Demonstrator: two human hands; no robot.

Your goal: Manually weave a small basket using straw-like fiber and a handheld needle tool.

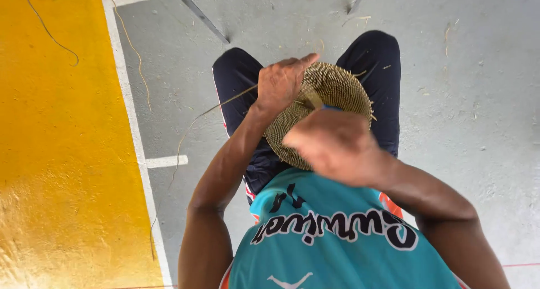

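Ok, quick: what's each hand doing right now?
Left hand: closed on the rim of the round tan woven disc, with a thin straw strand trailing from it.
Right hand: blurred, over the disc; grip cannot be told.

Two hands at work — the left hand [279, 84] and the right hand [331, 145] — on one round woven disc [332, 89]. One long loose strand [185, 137] trails from it to the floor. Two more stray strands lie on the yellow floor section [50, 154] and beside its white border line [126, 86] — two short white dashes branch off that line. Two thin metal legs [197, 10] stand ahead.
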